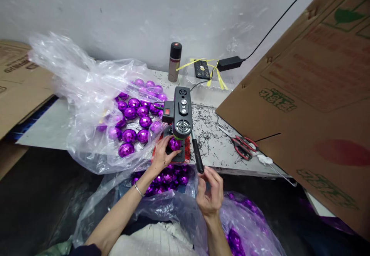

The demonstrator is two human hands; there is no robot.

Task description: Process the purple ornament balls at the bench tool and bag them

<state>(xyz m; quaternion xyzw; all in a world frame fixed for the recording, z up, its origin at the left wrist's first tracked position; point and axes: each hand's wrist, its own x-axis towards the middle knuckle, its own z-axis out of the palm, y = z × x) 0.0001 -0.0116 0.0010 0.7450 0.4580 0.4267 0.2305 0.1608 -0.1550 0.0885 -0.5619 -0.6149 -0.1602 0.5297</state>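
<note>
Near the table's front edge stands a black bench press (183,111) with a red switch and a side lever. My left hand (162,156) grips a shiny purple faceted ball (174,144) between thumb and fingers, right beneath the press head. The ball is over the press's dark base, which sits on a red mat (187,148). My right hand (210,192) is at the lower end of the black lever handle (197,155), its fingers curled and their tips touching the handle's tip.
A clear plastic bag (86,90) of purple balls spreads over the table's left; more bagged balls (167,177) lie below the edge. Scissors (243,144), a spray can (175,63), a power adapter (230,63) and black scraps (205,132) are about. A cardboard box (289,78) stands right.
</note>
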